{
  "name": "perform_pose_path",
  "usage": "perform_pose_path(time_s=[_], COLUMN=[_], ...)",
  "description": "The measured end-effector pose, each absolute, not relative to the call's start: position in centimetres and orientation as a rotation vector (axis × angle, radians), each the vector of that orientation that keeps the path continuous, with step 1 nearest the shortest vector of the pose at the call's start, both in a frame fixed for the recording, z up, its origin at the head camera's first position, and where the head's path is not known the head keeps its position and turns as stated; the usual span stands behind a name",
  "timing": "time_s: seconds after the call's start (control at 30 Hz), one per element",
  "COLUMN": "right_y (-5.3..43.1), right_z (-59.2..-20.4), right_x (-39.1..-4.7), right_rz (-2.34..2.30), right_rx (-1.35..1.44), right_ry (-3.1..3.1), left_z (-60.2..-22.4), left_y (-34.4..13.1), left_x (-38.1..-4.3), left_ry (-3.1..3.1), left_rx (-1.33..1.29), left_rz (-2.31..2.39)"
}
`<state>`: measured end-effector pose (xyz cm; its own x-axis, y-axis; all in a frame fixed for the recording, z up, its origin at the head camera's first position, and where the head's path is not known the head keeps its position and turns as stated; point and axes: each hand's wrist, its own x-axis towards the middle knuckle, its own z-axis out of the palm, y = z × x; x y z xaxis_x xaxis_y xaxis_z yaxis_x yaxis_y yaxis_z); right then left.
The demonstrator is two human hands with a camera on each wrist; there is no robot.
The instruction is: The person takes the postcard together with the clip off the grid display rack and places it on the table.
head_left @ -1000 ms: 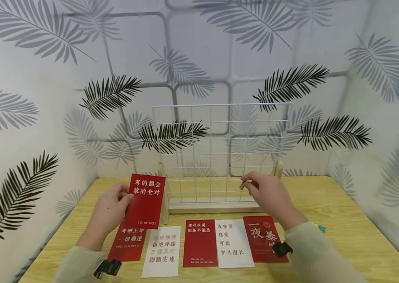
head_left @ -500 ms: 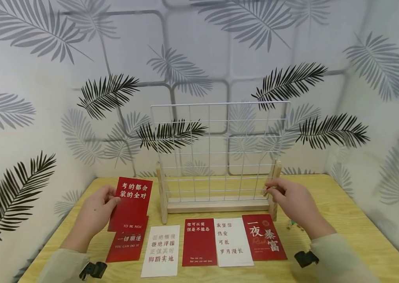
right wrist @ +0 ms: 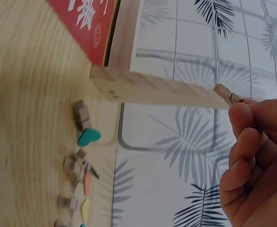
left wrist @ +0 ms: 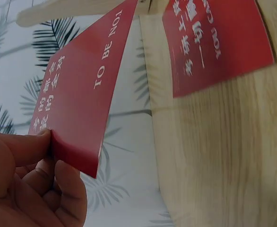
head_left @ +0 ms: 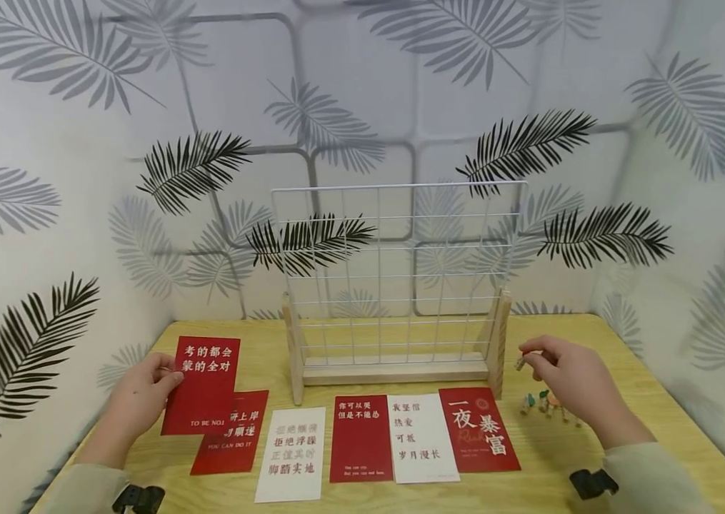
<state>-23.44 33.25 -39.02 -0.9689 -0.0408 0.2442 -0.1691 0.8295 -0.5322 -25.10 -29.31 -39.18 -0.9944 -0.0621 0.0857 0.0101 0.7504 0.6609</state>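
Between thumb and fingers, my left hand (head_left: 137, 396) pinches a red card (head_left: 203, 389) with white writing by its left edge. The card is upright above the table and overlaps another red card (head_left: 243, 435) lying there. My right hand (head_left: 574, 375) pinches a small wooden clothespin (right wrist: 227, 93), right of a white wire grid (head_left: 394, 275) on a wooden stand (head_left: 394, 373). In front of the stand lie a white card (head_left: 290, 457), a plain red card (head_left: 361, 450), a second white card (head_left: 423, 450) and a red card with large characters (head_left: 481, 435).
Several small clothespins with coloured hearts (right wrist: 84, 123) lie on the wooden table (head_left: 362, 500) near my right hand. Patterned leaf walls (head_left: 362, 86) enclose the table at the back and sides. The stand's right post (head_left: 497, 343) rises left of my right hand.
My left hand has carried the red card left and slightly down, away from the grid. My right hand has drawn back rightward from in front of the grid, still pinching the clothespin.
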Motion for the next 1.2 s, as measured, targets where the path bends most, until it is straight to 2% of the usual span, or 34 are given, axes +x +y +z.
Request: perform_pose_path(time_s=[0.67,0.93,1.2], right_y=[41.2,43.7,45.5], right_z=[-41.8,-42.3,-43.5], right_x=[-22.1,-22.7,-22.3], right_rz=[0.939,0.985,0.935], right_rx=[0.018,0.019,0.017], right_ry=[-2.993,-3.080,-3.166], left_z=[-42.4,-43.3,-44.0], left_y=[-36.0,-36.3,-35.7], left_x=[-26.1,-26.5,-26.8], left_ry=[-2.988,-3.032,-3.074], left_rx=[0.312,0.281,0.410], left_rz=[-1.041,-0.986,-1.153])
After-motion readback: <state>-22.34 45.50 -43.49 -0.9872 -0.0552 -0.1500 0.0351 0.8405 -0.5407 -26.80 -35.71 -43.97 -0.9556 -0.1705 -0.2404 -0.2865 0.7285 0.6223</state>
